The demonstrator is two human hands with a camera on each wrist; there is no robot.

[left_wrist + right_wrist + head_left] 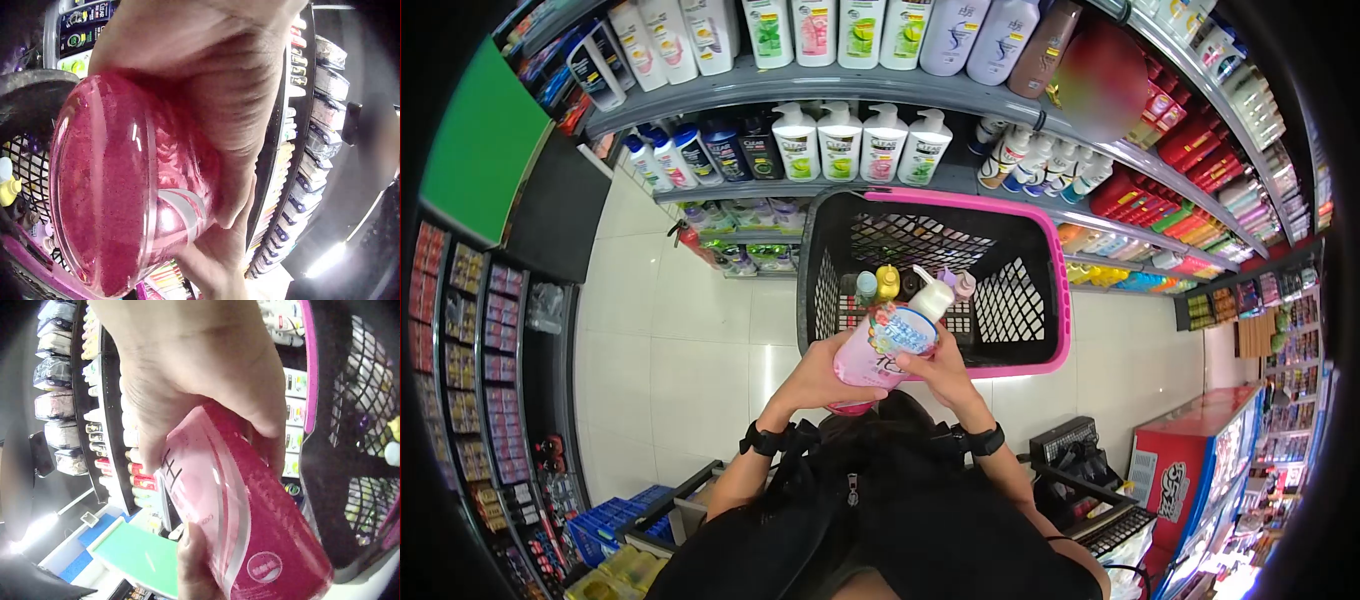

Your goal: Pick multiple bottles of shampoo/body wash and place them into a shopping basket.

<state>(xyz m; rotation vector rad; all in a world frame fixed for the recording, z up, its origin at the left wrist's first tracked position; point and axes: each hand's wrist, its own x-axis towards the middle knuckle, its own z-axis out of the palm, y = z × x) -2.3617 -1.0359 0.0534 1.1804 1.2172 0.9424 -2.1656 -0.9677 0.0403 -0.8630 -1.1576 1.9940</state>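
Note:
A pink pump bottle point(862, 358) with a cream-coloured pump top point(933, 297) is held tilted in front of the body, its label facing up. Around its lower part, my left hand point(812, 378) grips it. My right hand point(948, 374) holds the same bottle nearer the pump, thumb across the label. The left wrist view shows the clear, dark-pink base point(103, 194) close up, and the right wrist view shows the side of the bottle point(231, 506). Beyond the hands is a black basket with a pink rim point(1058, 260). In it stand several bottles, including a yellow one point(887, 284).
Shelves point(730, 88) of shampoo and pump bottles run behind the basket and curve round to the right. At the left stands a rack of small packages point(465, 350). A red-sided display case point(1180, 450) is at the lower right. Pale tiles cover the floor point(665, 345).

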